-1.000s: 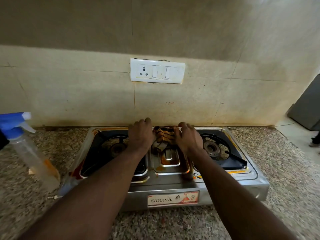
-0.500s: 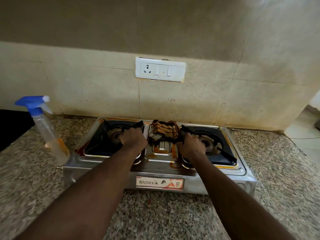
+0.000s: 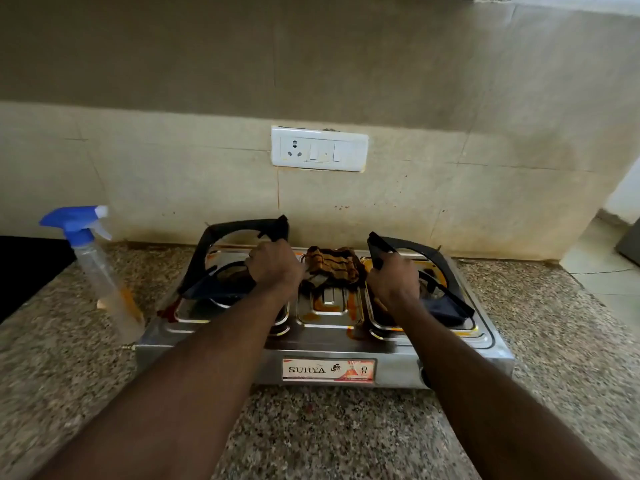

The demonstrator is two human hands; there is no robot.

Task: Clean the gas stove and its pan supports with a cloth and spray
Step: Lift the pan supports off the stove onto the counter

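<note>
Two hands working, one per pan support. Left hand (image 3: 273, 268): grip clamped on the inner side of the left pan support (image 3: 242, 225). That black frame is tilted, far edge raised clear of the burner well and near edge low over it. Right hand (image 3: 393, 282): grip clamped on the inner side of the right pan support (image 3: 412, 244). It sits the same way, far edge up and near right corner down at the stove top. Can't tell if either low edge actually touches the steel.

Gas stove (image 3: 398, 368) is stainless with two burners, sitting on the tabletop (image 3: 329, 434) with its back near the tiled wall. SURYA label (image 3: 329, 370) is on the front face, at 6 o'clock of the stove. Orange-brown stains ring both wells and the centre recess (image 3: 327, 303).

Cloth (image 3: 332, 266) is bunched, with brown and orange stripes. It lies on the stove top at 12 o'clock of the centre recess, between the two hands and just beside the left one. Neither hand holds it.

Spray bottle (image 3: 95, 268) stands on the tabletop at 9 o'clock of the stove, just beside its left end. Clear body, blue trigger head, nozzle pointing to 3 o'clock. No hand on it.

Tabletop is speckled granite. White socket-and-switch plate (image 3: 318, 148) is on the wall at 12 o'clock, above the cloth. Dark object at the frame's 9 o'clock edge can't be identified.
</note>
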